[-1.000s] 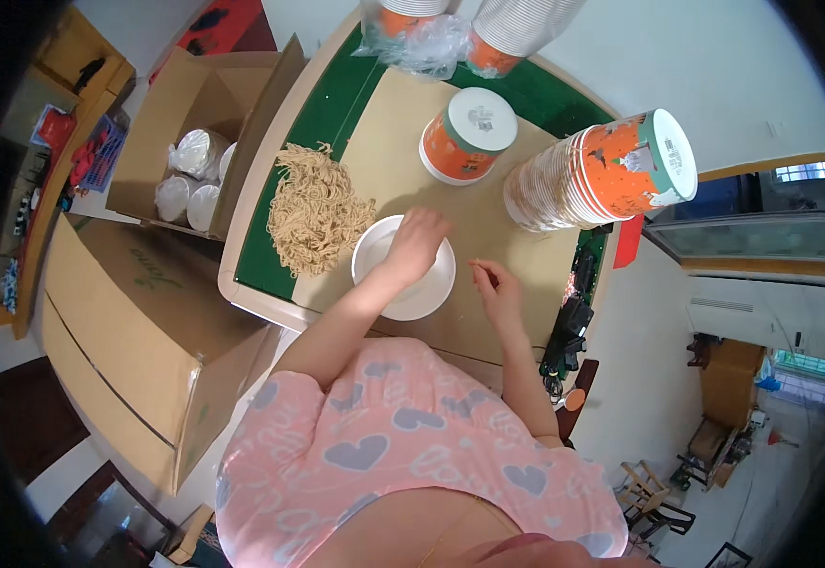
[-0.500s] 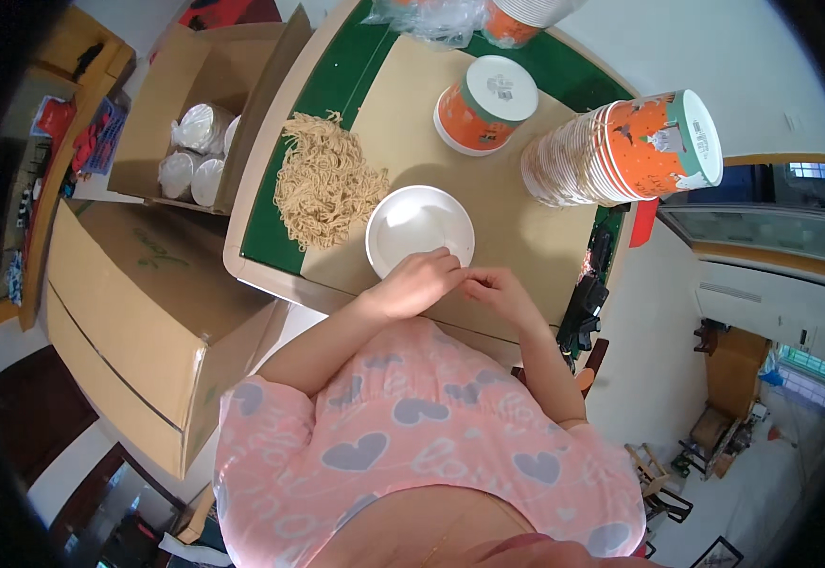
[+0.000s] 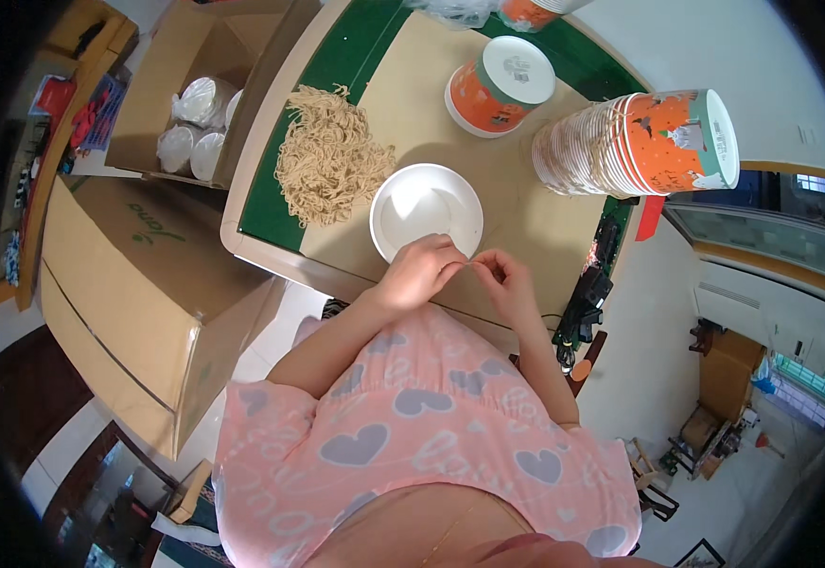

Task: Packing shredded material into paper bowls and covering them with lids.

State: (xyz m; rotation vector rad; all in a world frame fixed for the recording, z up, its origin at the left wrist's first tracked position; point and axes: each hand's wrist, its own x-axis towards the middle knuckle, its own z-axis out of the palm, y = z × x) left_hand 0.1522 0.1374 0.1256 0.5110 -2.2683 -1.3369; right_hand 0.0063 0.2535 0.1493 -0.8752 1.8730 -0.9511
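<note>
My left hand (image 3: 422,272) is closed in a pinch just over the near rim of a white paper bowl (image 3: 398,232). Close beside it, to the right, my right hand (image 3: 505,282) pinches thumb to forefinger. The fingertips almost meet, and whatever is between them is too small to make out. The bowl is open at the top, and nothing shows inside it. A tangled heap of tan strings (image 3: 327,161) lies left of the bowl. Behind the bowl, an orange paper tub (image 3: 488,99) with a white top stands on the table.
A long stack of nested orange paper tubs (image 3: 663,142) lies at the right of the table (image 3: 526,213). Black cables and adapters (image 3: 583,303) run along its right edge. Cardboard boxes (image 3: 119,303) stand on the left, one holding white wrapped rolls (image 3: 201,102). Clear plastic (image 3: 460,11) is at the back.
My hands stay pinched together but have drawn slightly apart, and the right fingers are more bent. The whole view has shifted a little; the objects on the table keep their places.
</note>
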